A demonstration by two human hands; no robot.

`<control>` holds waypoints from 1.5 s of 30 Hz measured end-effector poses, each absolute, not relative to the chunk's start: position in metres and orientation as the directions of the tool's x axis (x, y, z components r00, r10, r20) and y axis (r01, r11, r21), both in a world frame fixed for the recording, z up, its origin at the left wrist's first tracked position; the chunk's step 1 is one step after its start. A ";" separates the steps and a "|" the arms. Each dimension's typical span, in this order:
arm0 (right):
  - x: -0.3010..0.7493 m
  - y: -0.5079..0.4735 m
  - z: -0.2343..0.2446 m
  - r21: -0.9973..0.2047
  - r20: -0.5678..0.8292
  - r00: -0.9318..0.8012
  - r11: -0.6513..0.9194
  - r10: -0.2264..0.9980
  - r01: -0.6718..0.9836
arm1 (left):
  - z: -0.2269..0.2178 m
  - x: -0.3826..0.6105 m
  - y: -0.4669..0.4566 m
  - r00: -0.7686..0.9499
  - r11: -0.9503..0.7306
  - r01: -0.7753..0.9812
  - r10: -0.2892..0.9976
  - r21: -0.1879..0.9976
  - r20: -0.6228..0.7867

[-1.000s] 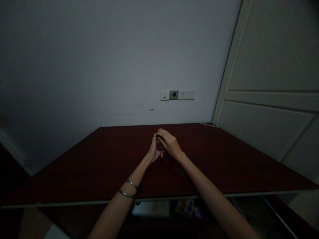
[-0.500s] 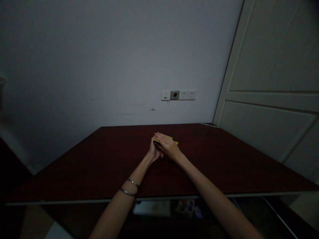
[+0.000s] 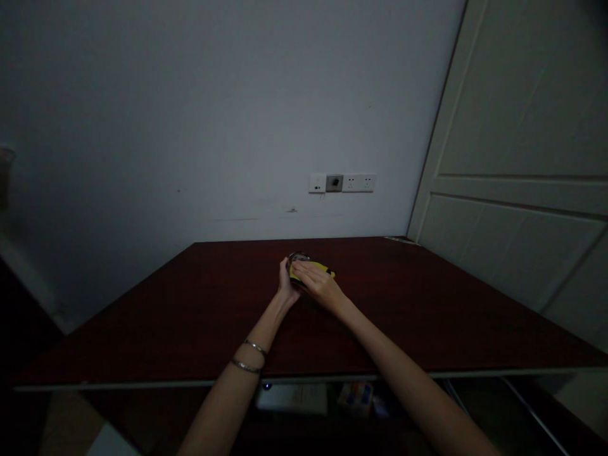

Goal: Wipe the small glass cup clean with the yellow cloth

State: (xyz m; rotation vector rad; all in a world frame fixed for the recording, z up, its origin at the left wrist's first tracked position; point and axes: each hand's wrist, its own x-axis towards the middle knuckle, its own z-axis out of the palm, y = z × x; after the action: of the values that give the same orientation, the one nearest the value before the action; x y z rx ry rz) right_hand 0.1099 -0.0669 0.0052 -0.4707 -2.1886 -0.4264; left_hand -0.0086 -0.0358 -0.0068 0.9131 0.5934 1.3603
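My left hand (image 3: 285,285) is wrapped round a shiny, dark-rimmed round object (image 3: 299,256), mostly hidden, so I cannot tell its exact kind. Pressed against that object is a yellow cloth with black edging (image 3: 322,266), held under the fingers of my right hand (image 3: 323,289). Both hands meet above the middle of the dark red tabletop (image 3: 228,297). Two silver bangles (image 3: 251,357) circle my left forearm.
Behind the table rises a pale wall with a row of sockets (image 3: 342,183). A white panelled door (image 3: 513,190) stands at the right. Below the front edge, a shelf holds a white flat item (image 3: 293,398) and a colourful box (image 3: 356,398).
The shiny rim now shows beyond the fingers, where my right hand covered it before. My right hand and the cloth have shifted slightly left and nearer.
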 end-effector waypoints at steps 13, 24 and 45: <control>0.127 -0.064 0.000 0.041 0.826 -0.491 0.839 0.277 0.543 | 0.001 -0.013 -0.040 0.292 0.244 -0.674 0.955 0.697 -0.052; 0.125 -0.063 0.003 -0.272 0.891 -0.208 0.842 0.403 0.467 | 0.001 -0.016 -0.044 0.470 0.310 -0.584 0.883 0.751 0.002; 0.127 -0.065 0.028 0.040 0.806 -0.480 0.778 0.346 0.627 | -0.002 -0.002 -0.049 0.320 0.193 -0.372 0.945 0.908 -0.070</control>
State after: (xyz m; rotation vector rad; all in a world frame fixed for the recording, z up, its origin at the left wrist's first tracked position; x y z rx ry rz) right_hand 0.1268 -0.0652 0.0277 -0.7226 -2.1149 -0.4193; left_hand -0.0024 -0.0486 -0.0022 0.9435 0.7572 1.0590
